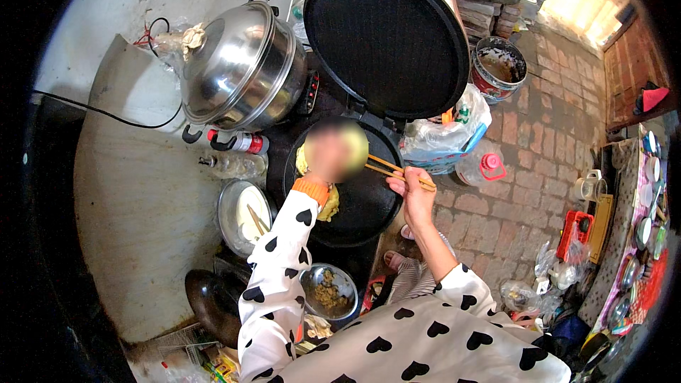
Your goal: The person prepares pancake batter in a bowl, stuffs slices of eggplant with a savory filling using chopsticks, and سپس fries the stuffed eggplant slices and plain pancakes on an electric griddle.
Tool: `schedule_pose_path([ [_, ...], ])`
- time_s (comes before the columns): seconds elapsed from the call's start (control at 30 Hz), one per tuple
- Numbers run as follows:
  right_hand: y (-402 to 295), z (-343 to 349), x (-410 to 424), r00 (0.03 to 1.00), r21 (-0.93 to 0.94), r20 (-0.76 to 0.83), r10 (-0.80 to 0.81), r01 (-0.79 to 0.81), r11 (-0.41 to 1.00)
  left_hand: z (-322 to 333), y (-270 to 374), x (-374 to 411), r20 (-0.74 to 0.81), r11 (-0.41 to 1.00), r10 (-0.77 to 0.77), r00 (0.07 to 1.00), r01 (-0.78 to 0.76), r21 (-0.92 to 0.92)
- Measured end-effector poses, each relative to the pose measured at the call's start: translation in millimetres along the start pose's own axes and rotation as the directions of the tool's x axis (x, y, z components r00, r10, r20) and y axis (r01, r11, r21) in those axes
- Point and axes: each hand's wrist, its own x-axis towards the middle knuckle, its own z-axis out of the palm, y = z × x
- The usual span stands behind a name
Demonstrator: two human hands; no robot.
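The black lower plate of an electric griddle (367,213) lies before me, its lid (388,37) raised. My right hand (416,194) grips a pair of wooden chopsticks (384,166), tips pointing left over the plate. Over the plate's left part is my left hand (321,157), blurred along with something pale yellow beside it; whether the fingers hold anything is hidden. Yellowish cooked food (330,207) lies on the plate below that wrist. To the left stands a metal bowl (224,213) of pale batter (246,210) with a stick in it. Nearer me, another metal bowl (348,279) contains brownish chopped food (330,295).
A large lidded steel pot (239,64) stands at the back left, bottles (250,142) in front of it. Right of the griddle are a plastic bag (447,138), a clear jug (481,164) and a bucket (499,69) on the brick floor (524,170). A dark wok (210,303) sits lower left.
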Motion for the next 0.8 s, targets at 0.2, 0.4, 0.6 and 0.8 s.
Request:
schedule_pose_path([
  [0.2,-18.0,-29.0,-19.0,0.998,-0.103,0.048,-0.034,0.039,0.994,-13.6,34.7,-25.9,0.006,0.994,-0.005,1.000,0.006,-0.105],
  [0.4,-14.0,-40.1,-19.9,0.998,-0.140,0.048,-0.044,0.050,0.989,-12.9,41.2,-41.4,-0.085,0.940,-0.201,0.976,0.167,-0.299],
  [0.6,-11.2,-45.8,-16.8,0.999,-0.123,0.020,-0.040,0.043,0.992,-85.7,30.0,-74.4,-0.273,0.549,-0.726,0.631,0.293,-0.783],
  [0.8,-9.6,-43.5,-17.9,0.999,-0.139,-0.009,-0.036,0.034,0.990,-97.6,28.3,-109.1,-0.353,0.677,-0.681,0.642,0.369,-0.637],
])
